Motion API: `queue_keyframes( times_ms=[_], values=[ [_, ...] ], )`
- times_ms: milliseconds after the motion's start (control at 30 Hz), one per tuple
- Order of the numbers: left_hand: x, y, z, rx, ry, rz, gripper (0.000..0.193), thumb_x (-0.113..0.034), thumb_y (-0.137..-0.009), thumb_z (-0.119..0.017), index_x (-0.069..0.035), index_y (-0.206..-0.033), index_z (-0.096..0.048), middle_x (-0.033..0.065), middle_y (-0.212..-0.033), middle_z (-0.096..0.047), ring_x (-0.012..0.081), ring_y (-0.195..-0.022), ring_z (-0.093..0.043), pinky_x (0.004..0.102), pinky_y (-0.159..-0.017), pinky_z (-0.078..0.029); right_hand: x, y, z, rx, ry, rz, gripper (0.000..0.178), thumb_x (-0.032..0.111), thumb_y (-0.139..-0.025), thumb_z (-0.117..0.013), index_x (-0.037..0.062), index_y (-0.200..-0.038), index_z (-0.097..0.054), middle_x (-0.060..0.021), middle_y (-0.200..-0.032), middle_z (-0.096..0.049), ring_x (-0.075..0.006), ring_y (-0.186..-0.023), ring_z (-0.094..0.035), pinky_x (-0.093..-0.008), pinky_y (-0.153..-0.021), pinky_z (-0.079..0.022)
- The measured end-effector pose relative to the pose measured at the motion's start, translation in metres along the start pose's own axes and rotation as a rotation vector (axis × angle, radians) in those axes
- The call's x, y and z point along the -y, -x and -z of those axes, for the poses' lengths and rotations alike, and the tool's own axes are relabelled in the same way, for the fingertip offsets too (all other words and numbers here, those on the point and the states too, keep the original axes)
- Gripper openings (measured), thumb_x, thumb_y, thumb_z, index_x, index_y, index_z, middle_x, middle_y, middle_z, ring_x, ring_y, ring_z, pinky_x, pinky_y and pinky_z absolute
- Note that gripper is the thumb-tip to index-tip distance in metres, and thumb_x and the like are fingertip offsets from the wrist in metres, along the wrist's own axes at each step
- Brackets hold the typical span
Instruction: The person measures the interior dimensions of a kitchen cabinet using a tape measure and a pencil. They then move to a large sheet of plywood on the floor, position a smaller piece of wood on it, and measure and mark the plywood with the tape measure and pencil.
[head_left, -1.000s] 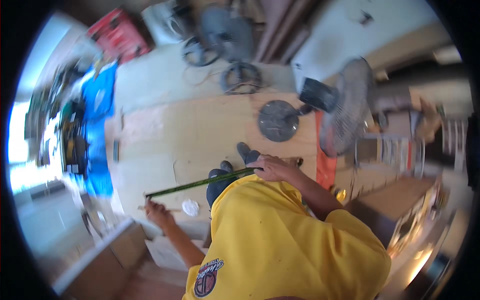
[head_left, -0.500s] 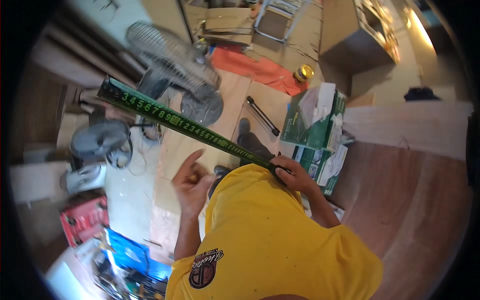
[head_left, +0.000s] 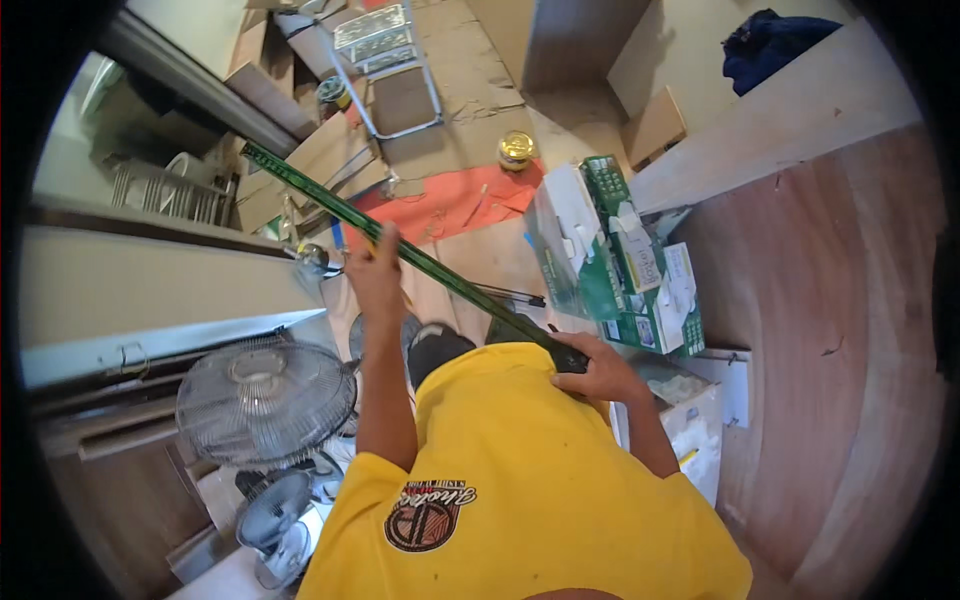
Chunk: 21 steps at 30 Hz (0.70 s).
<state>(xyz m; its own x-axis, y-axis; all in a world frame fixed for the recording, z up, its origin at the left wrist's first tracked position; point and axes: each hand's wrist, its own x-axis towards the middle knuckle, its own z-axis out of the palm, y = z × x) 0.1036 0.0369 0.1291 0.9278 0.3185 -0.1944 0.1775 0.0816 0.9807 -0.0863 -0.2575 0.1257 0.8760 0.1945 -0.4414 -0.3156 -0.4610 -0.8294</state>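
Note:
A tape measure (head_left: 460, 287) with a long green blade runs slantwise across the view, from far left down to my waist. My right hand (head_left: 600, 368) is closed around its dark case at the near end, just in front of my yellow shirt. My left hand (head_left: 375, 285) is raised partway along the blade, with its fingers overlapping it and curled against it. A thin yellow bit shows by those fingers, too small to make out. The blade's far end hangs over cardboard pieces (head_left: 330, 165) at the upper left.
Green and white boxes (head_left: 640, 300) stand to the right, beside a broad wooden panel (head_left: 830, 330). A grey fan (head_left: 265, 400) is at the lower left. An orange sheet (head_left: 450, 205), a gold-lidded jar (head_left: 516, 150) and a step stool (head_left: 395, 90) lie ahead. Dark cloth (head_left: 775, 45) rests on a ledge.
My view has turned, so the surroundings have shifted. My left hand has risen from below the blade, fingers apart, to the blade itself. My right hand still holds the case.

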Motion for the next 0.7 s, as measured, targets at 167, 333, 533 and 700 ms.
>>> queue_keyframes(
  times_ms=[167,333,533,700],
  values=[
    [0.006,-0.192,-0.031,0.053,0.259,0.157,0.02,-0.02,-0.086,-0.074,-0.008,-0.077,-0.062,-0.0051,-0.055,-0.046,0.0038,-0.039,-0.035,0.0212,-0.035,-0.021,-0.125,0.051,0.055,-0.272,0.079,-0.343,0.062,0.021,-0.074,-0.076,0.0068,-0.131,-0.057,-0.0131,-0.118,-0.06,-0.0234,-0.111,-0.057,-0.0333,-0.098,-0.043],
    [-0.01,-0.372,-0.072,0.22,0.2,0.17,0.014,-0.017,-0.089,-0.071,-0.006,-0.085,-0.064,-0.0052,-0.058,-0.046,0.0031,-0.041,-0.034,0.02,-0.036,-0.023,-0.258,0.211,0.046,-0.833,-0.081,-0.748,0.058,0.0,-0.077,-0.062,-0.0032,-0.134,-0.051,-0.0054,-0.089,-0.062,-0.0119,-0.074,-0.057,-0.0257,-0.067,-0.049],
    [-0.024,-0.556,-0.255,0.694,-0.071,0.113,0.013,-0.02,-0.093,-0.067,-0.01,-0.087,-0.061,-0.0068,-0.056,-0.042,0.0022,-0.041,-0.034,0.0201,-0.036,-0.021,-0.209,0.176,0.007,-1.223,-0.129,-1.092,0.043,0.01,-0.086,-0.06,-0.0028,-0.127,-0.058,-0.0088,-0.087,-0.064,-0.0163,-0.08,-0.058,-0.0323,-0.076,-0.049],
    [-0.029,-0.773,-0.377,0.743,0.306,0.227,0.019,-0.03,-0.095,-0.064,-0.015,-0.085,-0.057,-0.008,-0.053,-0.039,0.0032,-0.04,-0.031,0.0207,-0.035,-0.019,-0.195,-0.053,-0.072,-1.169,0.151,-0.971,0.043,0.007,-0.084,-0.059,-0.001,-0.126,-0.06,-0.0163,-0.102,-0.07,-0.0236,-0.093,-0.065,-0.0342,-0.087,-0.05]
  ],
)
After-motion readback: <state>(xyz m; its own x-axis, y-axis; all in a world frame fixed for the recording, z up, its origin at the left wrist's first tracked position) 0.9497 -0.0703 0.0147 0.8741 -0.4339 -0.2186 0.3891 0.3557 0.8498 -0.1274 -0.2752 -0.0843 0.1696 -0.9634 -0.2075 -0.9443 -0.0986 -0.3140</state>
